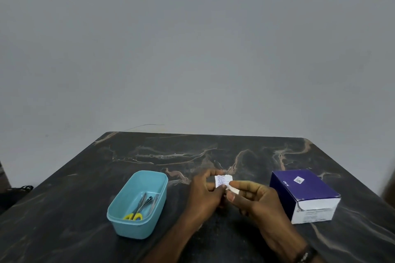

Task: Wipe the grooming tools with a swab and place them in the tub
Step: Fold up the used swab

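Right now both hands meet over the middle of the dark marbled table [213, 151]: the left hand [205, 192] pinches a small white swab sachet [222, 181] by its left side, while the right hand [256, 198] nips its near right corner between thumb and forefinger — apparently to tear it open. The sachet looks like thin, light paper or foil, limp and easy to crumple, so it is best held at the edges. To the left stands the blue tub [136, 228], its long axis running from near-left to far-right; inside lie the yellow-handled scissors [136, 209] with handles near and blades pointing far, plus a nail clipper [147, 201] lying roughly the same way — small, stiff steel, likely slippery, safest lifted by the handles. A purple box [303, 194] sits at the right.
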`<state>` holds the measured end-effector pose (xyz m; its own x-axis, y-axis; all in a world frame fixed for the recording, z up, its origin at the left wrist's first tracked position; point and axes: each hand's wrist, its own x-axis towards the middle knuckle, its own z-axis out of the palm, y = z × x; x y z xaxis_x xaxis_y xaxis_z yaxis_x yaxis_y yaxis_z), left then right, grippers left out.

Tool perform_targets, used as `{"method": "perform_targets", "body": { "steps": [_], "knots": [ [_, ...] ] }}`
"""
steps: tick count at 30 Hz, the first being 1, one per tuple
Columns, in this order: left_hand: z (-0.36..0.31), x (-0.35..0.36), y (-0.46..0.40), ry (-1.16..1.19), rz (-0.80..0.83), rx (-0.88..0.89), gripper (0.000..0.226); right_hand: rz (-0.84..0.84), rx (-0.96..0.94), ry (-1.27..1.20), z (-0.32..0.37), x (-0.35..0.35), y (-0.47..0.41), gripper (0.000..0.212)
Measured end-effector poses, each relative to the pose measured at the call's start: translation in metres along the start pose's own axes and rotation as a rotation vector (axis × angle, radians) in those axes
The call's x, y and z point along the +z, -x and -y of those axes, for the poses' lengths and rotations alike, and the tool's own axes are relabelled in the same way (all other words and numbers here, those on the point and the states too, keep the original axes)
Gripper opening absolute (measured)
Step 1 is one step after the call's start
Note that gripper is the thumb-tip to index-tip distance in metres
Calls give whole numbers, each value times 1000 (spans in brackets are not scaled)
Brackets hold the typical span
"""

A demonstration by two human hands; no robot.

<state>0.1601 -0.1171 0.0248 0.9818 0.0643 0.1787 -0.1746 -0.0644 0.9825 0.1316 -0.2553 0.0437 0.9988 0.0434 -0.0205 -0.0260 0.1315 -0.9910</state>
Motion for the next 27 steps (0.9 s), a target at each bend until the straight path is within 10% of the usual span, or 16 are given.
{"method": "perform_targets", "body": {
  "steps": [16,27],
  "knots": [
    [3,1,-2,81,155,-22,49,-164,-196,267,-4,-6,-3,13],
    [0,2,1,99,218,-94,11,-221,-261,475,-9,-11,-7,16]
  ]
}}
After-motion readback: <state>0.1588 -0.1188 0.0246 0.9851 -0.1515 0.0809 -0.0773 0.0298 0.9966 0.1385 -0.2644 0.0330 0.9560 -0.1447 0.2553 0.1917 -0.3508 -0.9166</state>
